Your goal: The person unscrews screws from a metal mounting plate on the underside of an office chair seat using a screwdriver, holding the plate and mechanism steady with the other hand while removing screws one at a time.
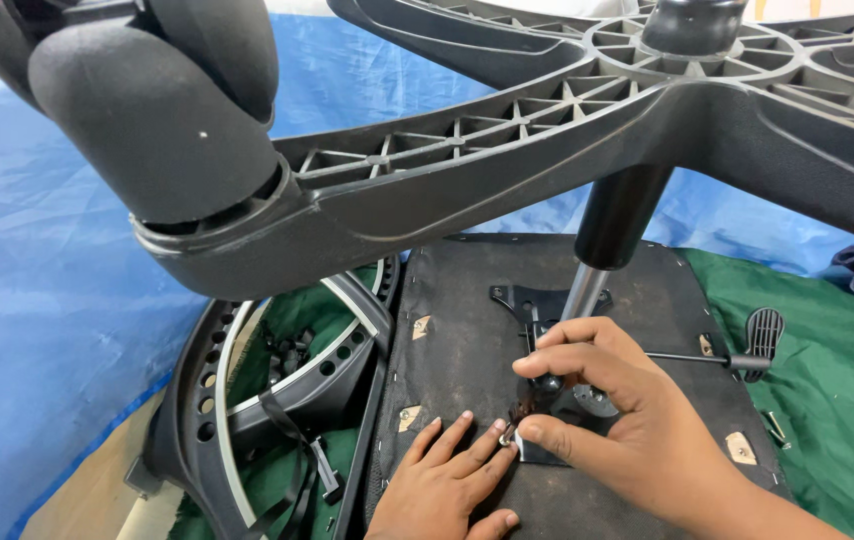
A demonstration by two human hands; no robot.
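A black five-armed chair base (567, 130) fills the top of the view, its ribbed underside turned up and one arm running to the left, where a black caster wheel (162, 120) sits on its end. Behind and to the left of that base lies a blue tarp (37, 300), and a green cloth (827, 400) covers the floor to the right below it.

Directly under the base lies the upturned seat underside (467, 340), a dark fabric-covered panel with small tan tabs along it. Left of the seat, below the caster arm, a black and grey curved backrest frame (247, 420) rests on the cloth with loose straps hanging from it.

From the hub of the base a black gas cylinder (615, 215) drops down to a black metal mounting plate (547, 400) fixed near the middle of the seat. A thin lever with a black paddle handle (762, 335) sticks out to the right of that plate.

The right hand (607, 400) lies over the plate, fingers curled down around the foot of the cylinder, thumb and forefinger pinched close near the plate's front-left corner. The left hand (447, 480) lies flat on the seat just in front of the plate, fingers stretched out, their tips touching a small silvery piece (509, 437), possibly a bolt or washer, though it is too small to tell.
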